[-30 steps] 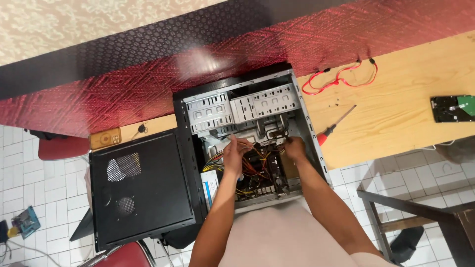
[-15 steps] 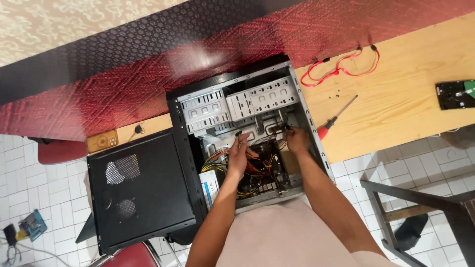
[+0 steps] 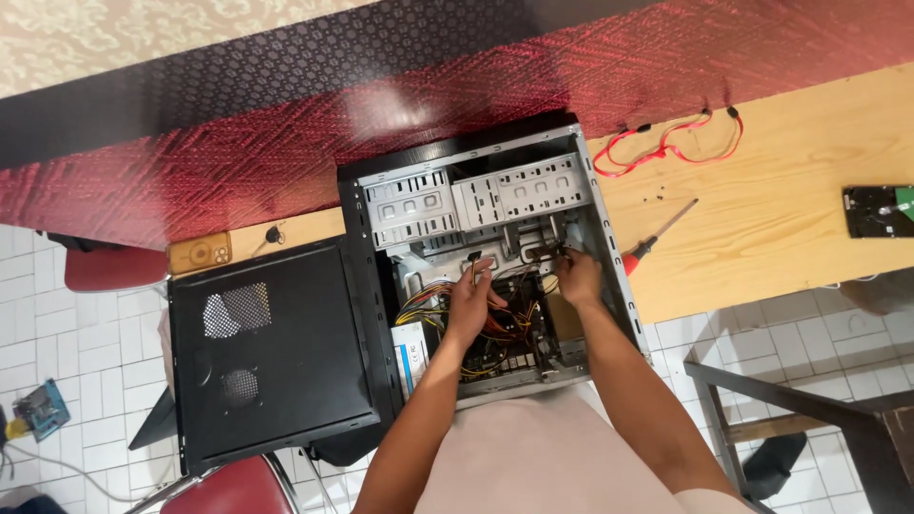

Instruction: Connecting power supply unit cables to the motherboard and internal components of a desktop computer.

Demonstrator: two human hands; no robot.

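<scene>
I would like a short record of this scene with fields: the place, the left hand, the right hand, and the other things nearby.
place: open computer case lying on a wooden table, seen from above
left hand: inside the case, over the bundle of coloured wires, fingers at a small connector
right hand: inside the case, near its right wall below the drive bays; what it grips cannot be told
nearby: black side panel, red-handled screwdriver, red cables, hard drive

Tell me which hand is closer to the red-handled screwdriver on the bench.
Right. The right hand is inside the computer case by its right wall, just across from the screwdriver. The left hand is farther left, over the wire bundle.
</scene>
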